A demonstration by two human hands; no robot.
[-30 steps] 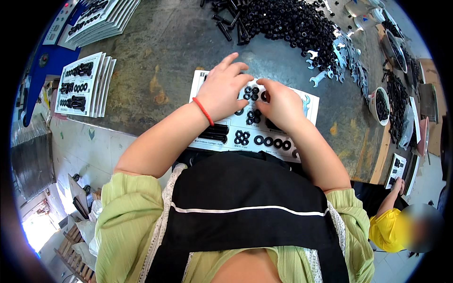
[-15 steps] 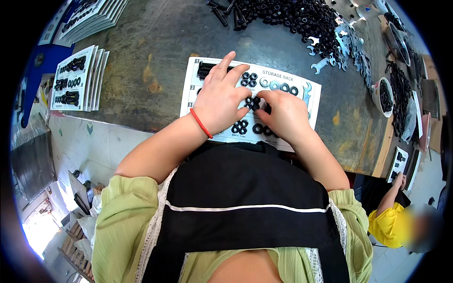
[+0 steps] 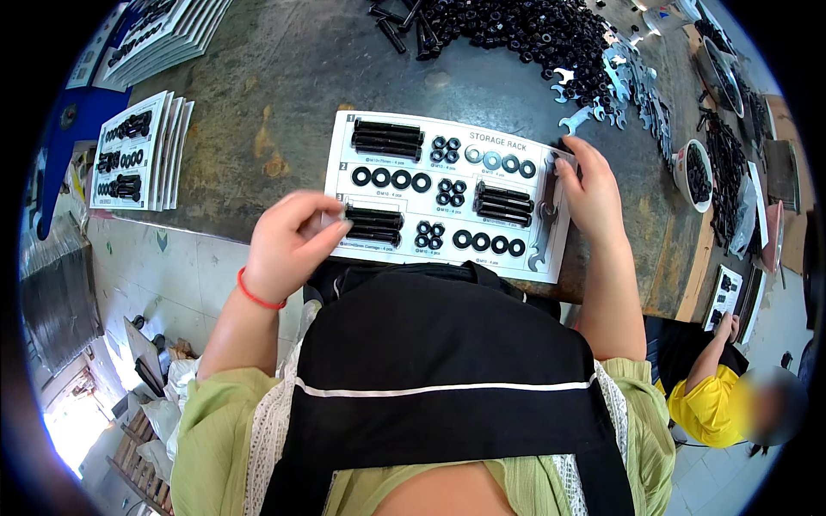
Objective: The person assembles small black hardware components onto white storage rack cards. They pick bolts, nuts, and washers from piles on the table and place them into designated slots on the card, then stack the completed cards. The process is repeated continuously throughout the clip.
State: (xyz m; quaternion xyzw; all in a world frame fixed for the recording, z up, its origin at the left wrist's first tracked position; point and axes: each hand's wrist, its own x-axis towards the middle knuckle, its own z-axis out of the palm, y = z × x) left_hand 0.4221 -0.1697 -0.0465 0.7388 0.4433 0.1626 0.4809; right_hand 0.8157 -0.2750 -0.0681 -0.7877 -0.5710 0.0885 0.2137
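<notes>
A white printed card [image 3: 434, 123] lies on the table before me, bearing black bolts [image 3: 387, 140], groups of black nuts [image 3: 452, 193], rows of washers [image 3: 391, 179] and a long wrench [image 3: 548, 206] along its right side. Two washers in the top row are silvery; the others are black. At the card's left edge is my left hand [image 3: 295, 239], fingers curled and thumb near the index finger, beside the lower-left bolts; whatever lies between the tips is not discernible. My right hand [image 3: 595, 193] is at the upper right corner, thumb and index finger apart, near the wrench's top.
A heap of black nuts [image 3: 525, 34] and a pile of silvery wrenches [image 3: 632, 82] lie beyond the card. Filled cards [image 3: 129, 155] stand stacked at left. A white bowl [image 3: 693, 176] of dark parts is at right. A co-worker in a yellow sleeve [image 3: 701, 397] holds another card [image 3: 725, 297].
Both hands have moved off the card's middle: the left to the left edge, the right to the upper right corner. The card's rows are now uncovered, and it sits slightly further left.
</notes>
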